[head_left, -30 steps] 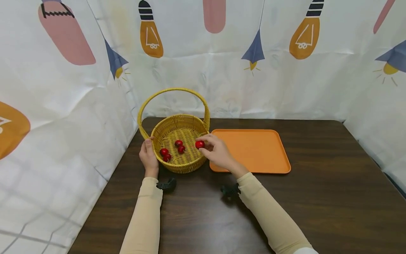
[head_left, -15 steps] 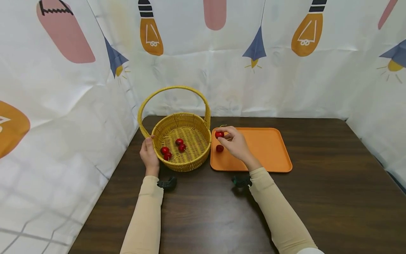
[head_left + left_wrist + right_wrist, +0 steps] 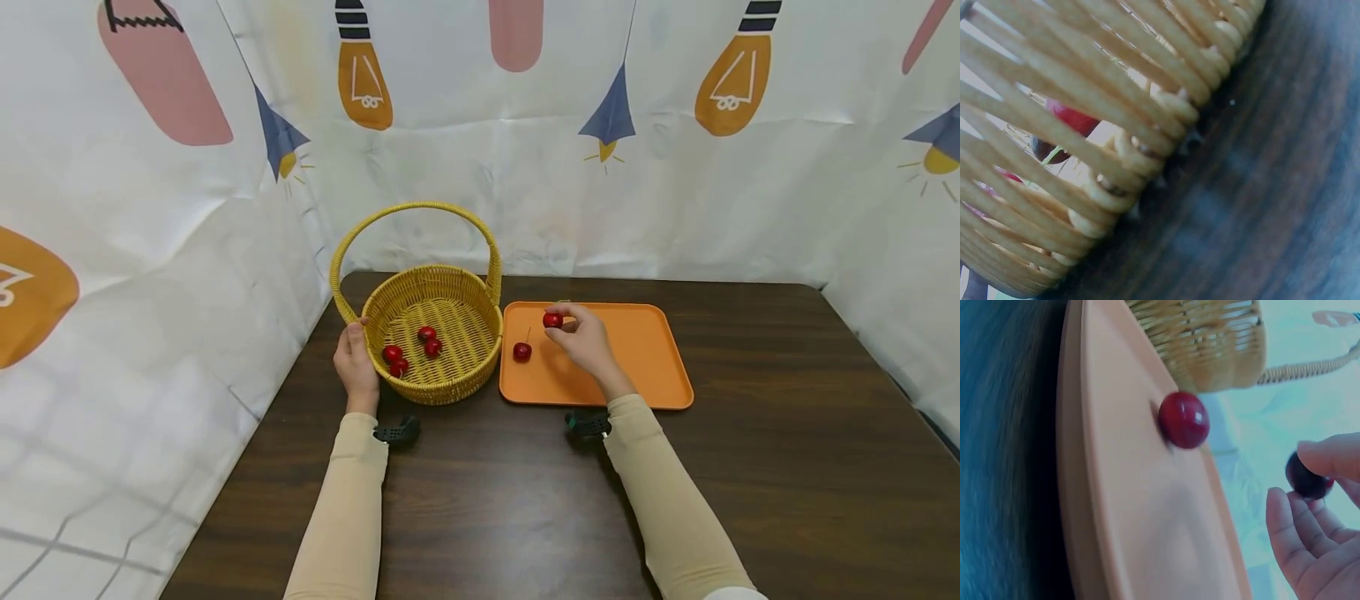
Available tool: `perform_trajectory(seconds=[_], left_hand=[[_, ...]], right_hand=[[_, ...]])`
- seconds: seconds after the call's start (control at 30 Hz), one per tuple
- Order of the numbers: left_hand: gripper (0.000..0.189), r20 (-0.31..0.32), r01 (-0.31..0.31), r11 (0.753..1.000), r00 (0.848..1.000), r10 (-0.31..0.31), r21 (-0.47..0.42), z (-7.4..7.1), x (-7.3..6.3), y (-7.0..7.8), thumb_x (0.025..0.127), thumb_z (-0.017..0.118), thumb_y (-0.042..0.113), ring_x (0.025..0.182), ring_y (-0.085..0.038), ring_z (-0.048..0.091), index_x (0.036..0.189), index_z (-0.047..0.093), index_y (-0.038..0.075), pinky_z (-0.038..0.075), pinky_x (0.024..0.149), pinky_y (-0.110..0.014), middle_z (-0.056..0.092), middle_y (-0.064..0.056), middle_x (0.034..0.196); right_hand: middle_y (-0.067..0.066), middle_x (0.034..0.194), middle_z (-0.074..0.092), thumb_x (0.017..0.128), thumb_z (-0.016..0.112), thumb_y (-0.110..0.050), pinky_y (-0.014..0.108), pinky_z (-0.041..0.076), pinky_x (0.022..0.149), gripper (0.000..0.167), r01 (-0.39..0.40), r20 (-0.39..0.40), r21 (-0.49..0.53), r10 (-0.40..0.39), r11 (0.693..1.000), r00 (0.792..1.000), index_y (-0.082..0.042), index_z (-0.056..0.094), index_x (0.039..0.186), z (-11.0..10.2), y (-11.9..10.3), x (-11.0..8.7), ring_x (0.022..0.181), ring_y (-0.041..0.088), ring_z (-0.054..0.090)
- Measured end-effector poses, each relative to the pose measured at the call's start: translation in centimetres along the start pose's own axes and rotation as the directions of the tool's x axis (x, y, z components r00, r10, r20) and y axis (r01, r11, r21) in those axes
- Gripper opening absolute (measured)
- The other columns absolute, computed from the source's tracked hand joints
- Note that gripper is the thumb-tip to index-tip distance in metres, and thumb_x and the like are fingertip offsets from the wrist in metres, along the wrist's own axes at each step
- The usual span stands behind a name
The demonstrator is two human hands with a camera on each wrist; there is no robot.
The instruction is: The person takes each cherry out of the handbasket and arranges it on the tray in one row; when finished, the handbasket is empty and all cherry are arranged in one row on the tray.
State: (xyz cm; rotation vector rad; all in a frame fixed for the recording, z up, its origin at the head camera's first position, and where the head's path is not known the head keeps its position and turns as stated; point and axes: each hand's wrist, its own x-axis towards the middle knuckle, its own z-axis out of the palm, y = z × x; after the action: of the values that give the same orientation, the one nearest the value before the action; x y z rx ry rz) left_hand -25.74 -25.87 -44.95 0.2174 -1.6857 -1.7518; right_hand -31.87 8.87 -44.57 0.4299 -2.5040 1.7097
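Observation:
In the head view my right hand (image 3: 588,340) pinches a red cherry (image 3: 552,321) between thumb and fingertips, held above the left part of an orange tray (image 3: 637,358). The right wrist view has this cherry (image 3: 1305,477) looking dark against the thumb. Another cherry (image 3: 522,352), its stem pointing up, lies on the tray near its left edge. My left hand (image 3: 356,367) grips the left side of a yellow wicker basket (image 3: 465,383), thumb at the rim beside the handle's foot. Several cherries (image 3: 432,347) lie inside, partly visible through the weave in the left wrist view.
The basket's tall arched handle (image 3: 417,206) rises over its bowl. Basket and tray stand side by side on a dark wooden table (image 3: 480,508). A white patterned cloth (image 3: 480,167) hangs behind and along the left.
My right hand has carried the pinched cherry rightward from over the basket to above the tray, uncovering the cherry lying there. The left hand keeps its grip on the basket.

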Motion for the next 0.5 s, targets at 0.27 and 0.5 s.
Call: perform_trajectory(seconds=[0.27,0.5], left_hand=[[0.048,0.004,-0.007,1.000,1.000,0.007,0.011,0.0,0.1,-0.2,0.105,0.043,0.030,0.121,-0.041,0.051,0.124,0.058,-0.011,0.041,0.103,-0.039,0.058,-0.025,0.128],[0.048,0.008,0.000,1.000,1.000,0.000,0.012,-0.2,0.0,-0.1,0.105,0.043,0.031,0.121,-0.040,0.051,0.124,0.059,-0.010,0.042,0.101,-0.036,0.058,-0.024,0.129]], right_hand=[[0.013,0.119,0.065,0.089,0.072,-0.010,0.040,0.054,0.083,0.038,-0.085,0.057,-0.038,0.087,0.996,0.995,-0.007,0.065,0.125,-0.7,1.1,0.1,0.099,0.030,0.064],[0.015,0.118,0.066,0.089,0.072,-0.010,0.032,0.054,0.071,0.037,-0.147,0.126,-0.065,0.154,0.987,0.980,-0.005,0.064,0.124,-0.6,1.9,0.1,0.097,0.028,0.064]])
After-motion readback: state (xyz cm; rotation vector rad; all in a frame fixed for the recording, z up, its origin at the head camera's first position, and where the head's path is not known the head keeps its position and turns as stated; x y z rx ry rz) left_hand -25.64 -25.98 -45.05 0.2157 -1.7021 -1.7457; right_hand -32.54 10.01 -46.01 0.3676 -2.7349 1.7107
